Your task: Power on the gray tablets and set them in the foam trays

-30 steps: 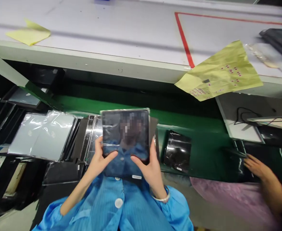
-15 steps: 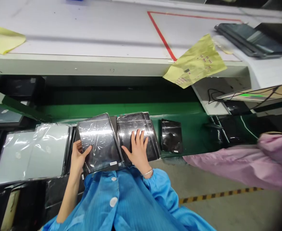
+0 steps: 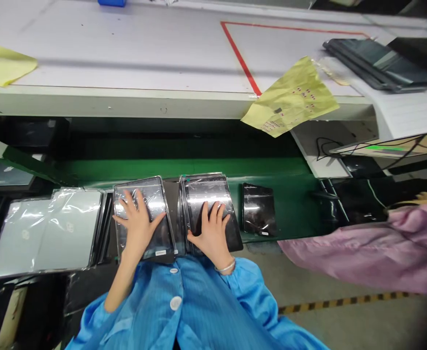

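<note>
Past the fingertips, what's the big stuff?

A white workbench [image 3: 126,53] runs across, marked with a red line [image 3: 240,58], and a yellow sheet [image 3: 290,97] droops over its edge. Nearer the fingers, below the bench, runs a green ledge [image 3: 184,167].

And the hands?

Both lie flat, fingers spread wide, gripping nothing. The left hand [image 3: 137,226] rests on a sleeved tablet [image 3: 155,194], and the right hand [image 3: 211,238] rests on a second tablet [image 3: 206,187], just beside the first.

What's either side of those fingers?

Left of the left fingers, pale sleeved panels [image 3: 45,231] sit close by. Right of the right fingers lies a small dark pouch [image 3: 259,209]. Well right of that shows a co-worker's pink sleeve [image 3: 359,253]. Below the fingers is the person's blue smock [image 3: 175,306].
</note>
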The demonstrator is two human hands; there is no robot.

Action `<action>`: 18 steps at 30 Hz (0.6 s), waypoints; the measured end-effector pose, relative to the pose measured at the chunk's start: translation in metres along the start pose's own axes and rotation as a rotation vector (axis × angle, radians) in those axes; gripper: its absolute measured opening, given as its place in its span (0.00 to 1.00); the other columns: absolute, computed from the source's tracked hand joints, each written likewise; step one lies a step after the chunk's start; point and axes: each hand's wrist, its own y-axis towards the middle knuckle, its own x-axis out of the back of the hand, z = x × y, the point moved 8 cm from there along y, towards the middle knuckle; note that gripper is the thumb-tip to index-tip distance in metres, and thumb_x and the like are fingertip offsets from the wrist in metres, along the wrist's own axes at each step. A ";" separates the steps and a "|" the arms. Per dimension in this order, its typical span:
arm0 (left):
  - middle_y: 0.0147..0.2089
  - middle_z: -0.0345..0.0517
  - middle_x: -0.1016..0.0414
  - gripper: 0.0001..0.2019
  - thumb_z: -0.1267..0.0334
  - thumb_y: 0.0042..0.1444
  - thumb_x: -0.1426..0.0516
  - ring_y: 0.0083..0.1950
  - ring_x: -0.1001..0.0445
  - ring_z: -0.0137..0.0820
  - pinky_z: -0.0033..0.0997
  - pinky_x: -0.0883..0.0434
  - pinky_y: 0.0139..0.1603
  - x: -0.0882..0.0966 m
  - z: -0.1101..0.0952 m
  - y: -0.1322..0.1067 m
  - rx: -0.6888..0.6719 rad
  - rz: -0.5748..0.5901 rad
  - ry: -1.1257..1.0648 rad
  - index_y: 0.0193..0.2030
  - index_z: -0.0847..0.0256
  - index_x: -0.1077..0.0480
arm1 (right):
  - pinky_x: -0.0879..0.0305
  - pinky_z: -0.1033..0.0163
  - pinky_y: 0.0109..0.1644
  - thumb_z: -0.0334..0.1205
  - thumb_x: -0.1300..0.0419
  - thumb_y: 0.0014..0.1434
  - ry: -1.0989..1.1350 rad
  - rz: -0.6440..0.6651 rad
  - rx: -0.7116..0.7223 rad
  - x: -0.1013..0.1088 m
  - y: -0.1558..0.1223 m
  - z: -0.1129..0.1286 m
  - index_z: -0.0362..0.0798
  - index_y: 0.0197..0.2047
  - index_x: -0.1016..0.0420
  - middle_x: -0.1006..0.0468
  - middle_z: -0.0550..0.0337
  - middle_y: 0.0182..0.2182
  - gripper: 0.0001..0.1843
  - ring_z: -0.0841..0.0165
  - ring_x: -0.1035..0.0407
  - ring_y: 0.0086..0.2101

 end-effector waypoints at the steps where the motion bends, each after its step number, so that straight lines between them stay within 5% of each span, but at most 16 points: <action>1: 0.82 0.79 0.65 0.50 0.43 0.62 0.39 0.80 0.69 0.79 0.92 0.60 0.65 -0.004 -0.014 0.003 -0.008 0.004 0.075 0.80 0.71 0.55 | 0.51 0.21 0.68 0.47 0.33 0.53 0.017 0.005 -0.003 0.000 0.001 0.004 0.31 0.77 0.53 0.52 0.17 0.74 0.57 0.22 0.57 0.72; 6: 0.81 0.82 0.63 0.51 0.48 0.59 0.35 0.78 0.67 0.84 0.95 0.60 0.62 -0.025 -0.047 -0.001 -0.105 0.077 0.241 0.79 0.73 0.51 | 0.52 0.19 0.67 0.39 0.33 0.51 0.097 -0.004 0.046 0.001 -0.003 0.015 0.34 0.78 0.54 0.53 0.19 0.75 0.57 0.21 0.59 0.72; 9: 0.81 0.79 0.63 0.50 0.51 0.57 0.34 0.79 0.67 0.82 0.94 0.60 0.63 -0.030 -0.053 -0.013 -0.185 0.100 0.269 0.79 0.71 0.51 | 0.47 0.25 0.69 0.45 0.35 0.60 0.173 -0.026 0.136 0.011 -0.003 0.000 0.39 0.79 0.57 0.44 0.26 0.73 0.53 0.30 0.52 0.72; 14: 0.80 0.83 0.60 0.48 0.57 0.57 0.36 0.78 0.62 0.84 0.92 0.54 0.65 -0.030 -0.067 -0.020 -0.171 0.115 0.307 0.78 0.77 0.49 | 0.34 0.32 0.62 0.69 0.39 0.61 0.226 -0.153 -0.014 0.035 0.010 -0.085 0.37 0.75 0.47 0.33 0.25 0.64 0.55 0.35 0.36 0.63; 18: 0.79 0.83 0.55 0.44 0.65 0.55 0.37 0.77 0.56 0.84 0.88 0.48 0.66 -0.030 -0.082 -0.023 -0.174 0.111 0.317 0.77 0.78 0.46 | 0.27 0.46 0.42 0.80 0.37 0.47 0.451 0.074 -0.249 0.008 0.016 -0.140 0.40 0.57 0.28 0.22 0.41 0.41 0.53 0.47 0.24 0.40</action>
